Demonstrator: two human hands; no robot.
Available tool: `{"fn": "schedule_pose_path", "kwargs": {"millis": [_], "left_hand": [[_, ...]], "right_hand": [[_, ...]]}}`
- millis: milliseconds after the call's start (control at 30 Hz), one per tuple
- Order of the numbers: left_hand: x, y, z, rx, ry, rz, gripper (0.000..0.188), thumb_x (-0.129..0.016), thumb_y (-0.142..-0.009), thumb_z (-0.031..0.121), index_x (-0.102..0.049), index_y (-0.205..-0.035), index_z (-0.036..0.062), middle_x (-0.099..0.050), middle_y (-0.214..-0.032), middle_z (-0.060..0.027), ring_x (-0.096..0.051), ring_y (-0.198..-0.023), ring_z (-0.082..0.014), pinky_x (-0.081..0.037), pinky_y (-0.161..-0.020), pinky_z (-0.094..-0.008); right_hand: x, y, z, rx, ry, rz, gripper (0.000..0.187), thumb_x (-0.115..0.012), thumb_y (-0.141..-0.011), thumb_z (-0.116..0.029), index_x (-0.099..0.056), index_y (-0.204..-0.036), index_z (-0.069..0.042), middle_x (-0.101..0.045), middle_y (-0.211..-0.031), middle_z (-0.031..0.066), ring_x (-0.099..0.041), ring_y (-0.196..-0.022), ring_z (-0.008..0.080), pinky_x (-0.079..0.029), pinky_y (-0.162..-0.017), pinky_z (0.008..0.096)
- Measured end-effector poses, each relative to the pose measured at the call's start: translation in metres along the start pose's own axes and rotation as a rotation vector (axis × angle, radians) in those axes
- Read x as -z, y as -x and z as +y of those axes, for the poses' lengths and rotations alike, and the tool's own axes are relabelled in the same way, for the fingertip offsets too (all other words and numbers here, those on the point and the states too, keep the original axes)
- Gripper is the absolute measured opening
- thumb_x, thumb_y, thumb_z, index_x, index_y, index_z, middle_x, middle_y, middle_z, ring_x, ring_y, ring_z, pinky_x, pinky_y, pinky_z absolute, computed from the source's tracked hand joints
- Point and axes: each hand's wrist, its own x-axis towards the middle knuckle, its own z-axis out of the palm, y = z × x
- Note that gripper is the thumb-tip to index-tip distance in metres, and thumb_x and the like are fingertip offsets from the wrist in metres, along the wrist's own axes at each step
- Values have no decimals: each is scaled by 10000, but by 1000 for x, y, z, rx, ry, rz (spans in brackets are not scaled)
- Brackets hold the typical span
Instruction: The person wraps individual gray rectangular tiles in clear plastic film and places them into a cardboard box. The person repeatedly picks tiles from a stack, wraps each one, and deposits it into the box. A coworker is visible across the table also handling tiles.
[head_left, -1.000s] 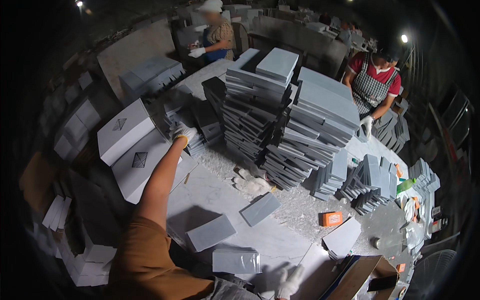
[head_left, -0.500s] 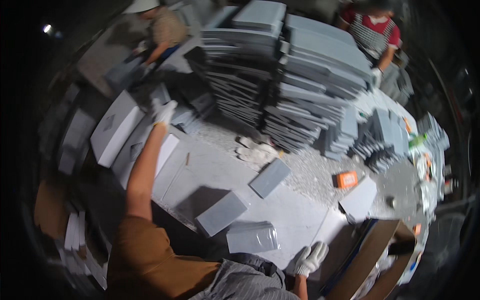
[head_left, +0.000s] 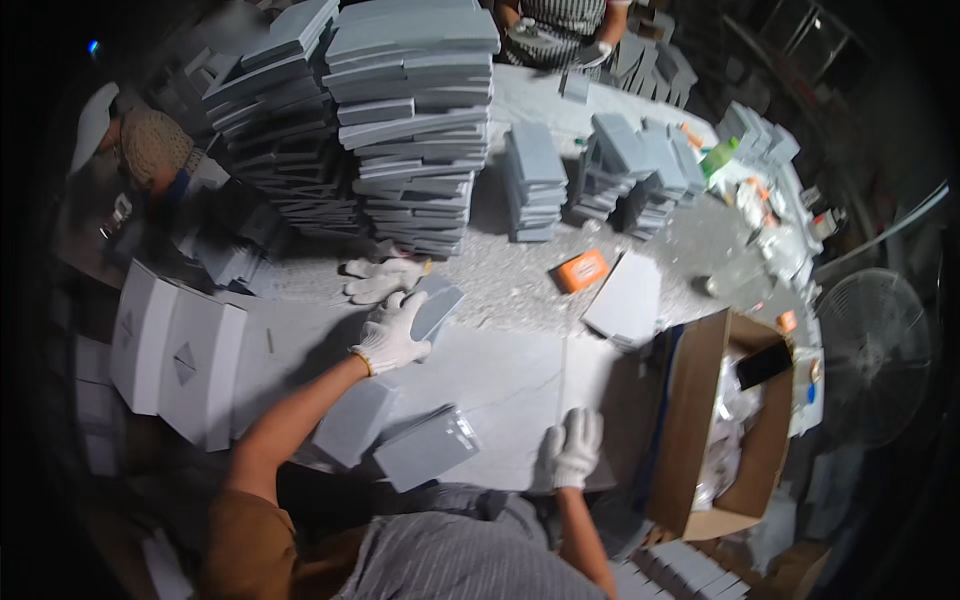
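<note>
My left hand (head_left: 393,333), in a white knit glove, bends its fingers over the left side of a small grey rectangular box (head_left: 440,303) on the table. The palm side is hidden. Just beyond it lies a loose white glove (head_left: 380,279). My right hand (head_left: 575,450), gloved too, rests near the table's front edge with its fingers stretched out and nothing in it. Between my arms are a grey box (head_left: 355,420) and a plastic-wrapped grey box (head_left: 428,448), both lying close to the edge.
Tall stacks of grey slabs (head_left: 410,120) rise at the far left. White boxes (head_left: 190,365) stand at left. An open carton (head_left: 680,430) with plastic inside is on the right, near a fan (head_left: 870,350). An orange box (head_left: 581,270) lies farther back. Two co-workers are nearby.
My left hand has come from the white boxes on the left to the small grey box. The view has swung to the right. My right hand stays by the front edge.
</note>
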Motion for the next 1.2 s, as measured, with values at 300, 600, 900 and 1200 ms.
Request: {"fn": "schedule_pose_path", "kwargs": {"millis": [300, 600, 900, 1200], "left_hand": [[-45, -22, 5, 46, -262, 66, 881, -733, -739, 455, -325, -1460, 156, -360, -1405, -207, -387, -1297, -433, -324, -1019, -633], [-39, 115, 154, -415, 866, -1, 215, -636, -921, 82, -643, -1109, -21, -670, -1086, -88, -627, -1022, -169, -484, -907, -290], [-102, 142, 172, -451, 602, -414, 150, -667, -900, 164, -718, -916, 24, -691, -839, -108, -650, -801, -214, -494, -736, -319], [-117, 129, 261, -896, 263, -594, 224, -640, -898, 251, -713, -867, 41, -689, -794, -97, -645, -758, -258, -497, -712, -358]], "right_hand": [[4, 0, -1, -98, -85, -34, 500, -651, -863, -313, -577, -1298, -79, -502, -1400, 150, -430, -1327, 363, -417, -1063, 424], [33, -7, 12, -140, -247, -257, 543, -589, -897, -418, -522, -1361, -143, -485, -1427, 116, -527, -1242, 319, -454, -1013, 384], [259, -19, 96, 29, -693, 190, 237, -703, -866, -113, -659, -1083, -26, -688, -1017, 122, -666, -976, 240, -532, -870, 343], [255, -50, 244, -480, 70, -509, 553, -687, -790, -543, -682, -1053, -57, -695, -988, 197, -663, -919, 370, -504, -793, 447]]}}
